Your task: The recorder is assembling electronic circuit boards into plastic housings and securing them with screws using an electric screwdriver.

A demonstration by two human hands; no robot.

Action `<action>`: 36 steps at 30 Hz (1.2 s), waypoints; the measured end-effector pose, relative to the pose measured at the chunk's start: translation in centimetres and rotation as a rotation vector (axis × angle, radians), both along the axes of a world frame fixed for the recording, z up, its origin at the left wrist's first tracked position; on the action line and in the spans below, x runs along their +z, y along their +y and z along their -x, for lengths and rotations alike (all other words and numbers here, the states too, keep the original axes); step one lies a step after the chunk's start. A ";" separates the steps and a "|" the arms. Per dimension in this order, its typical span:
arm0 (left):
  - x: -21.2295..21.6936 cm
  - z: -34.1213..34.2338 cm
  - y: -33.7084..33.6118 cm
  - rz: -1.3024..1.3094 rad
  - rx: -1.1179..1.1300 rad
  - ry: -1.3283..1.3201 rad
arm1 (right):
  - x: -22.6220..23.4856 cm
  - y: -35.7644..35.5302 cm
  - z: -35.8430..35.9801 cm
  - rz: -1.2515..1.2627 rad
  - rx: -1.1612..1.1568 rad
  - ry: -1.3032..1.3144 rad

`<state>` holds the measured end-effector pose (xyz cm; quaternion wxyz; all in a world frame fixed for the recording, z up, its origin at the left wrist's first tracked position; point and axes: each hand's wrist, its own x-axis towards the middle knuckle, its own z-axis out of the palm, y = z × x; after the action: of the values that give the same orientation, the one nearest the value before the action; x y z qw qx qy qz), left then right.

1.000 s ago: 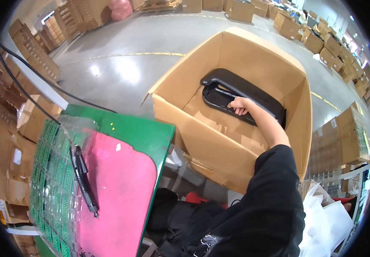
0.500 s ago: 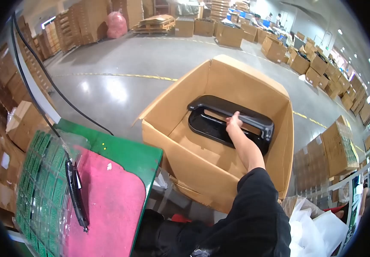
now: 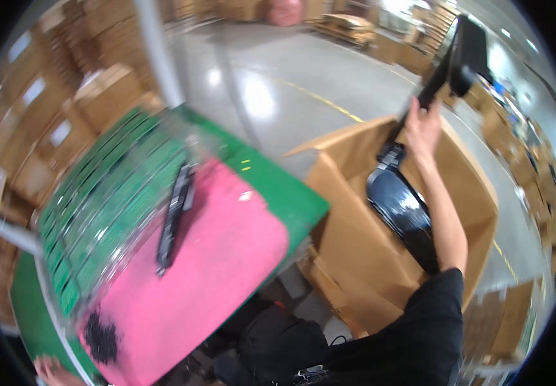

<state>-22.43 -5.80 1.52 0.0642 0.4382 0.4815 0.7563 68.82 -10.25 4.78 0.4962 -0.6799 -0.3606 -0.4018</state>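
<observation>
My right hand [image 3: 425, 125] is closed around a long black plastic part [image 3: 464, 55], raised at a slant above the open cardboard box [image 3: 349, 238]. The raised end is blurred. Below the hand, a glossy black plastic piece [image 3: 400, 202] lies inside the box; I cannot tell whether it joins the held part. My left hand is out of view. Over the pink mat [image 3: 226, 257] to the left, a black pen-shaped power tool [image 3: 175, 219] slants with its tip down.
The mat lies on a green table [image 3: 291, 193] with a clear plastic cover [image 3: 117, 219] at its left. Small black pieces [image 3: 101, 338] are heaped on the mat. Beyond a white rail [image 3: 65, 334], another person's hand [image 3: 53, 371] shows. Stacked cartons [image 3: 107, 90] stand far left.
My right hand has gripped the black plastic part and lifted one end up over the box's far side. The view has swung left, bringing the heap of small pieces and the other hand into sight.
</observation>
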 end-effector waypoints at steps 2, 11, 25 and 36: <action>1.8 -10.1 0.5 0.051 -0.030 0.083 | 1.3 0.4 4.5 0.269 -0.050 -0.076; 4.3 -25.1 1.8 0.227 -0.692 0.645 | -1.2 2.4 25.3 1.004 1.077 -0.961; -0.5 -22.2 5.4 0.656 -0.747 1.063 | 1.9 10.9 50.6 0.810 1.574 -0.738; -2.6 -21.9 5.7 0.513 -0.733 1.077 | -3.9 23.0 66.7 0.875 1.472 -0.708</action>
<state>-0.54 -0.14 -1.09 0.1689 0.8572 0.4308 0.2261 2.08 12.79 0.84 0.1861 -0.2438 -0.9518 0.0023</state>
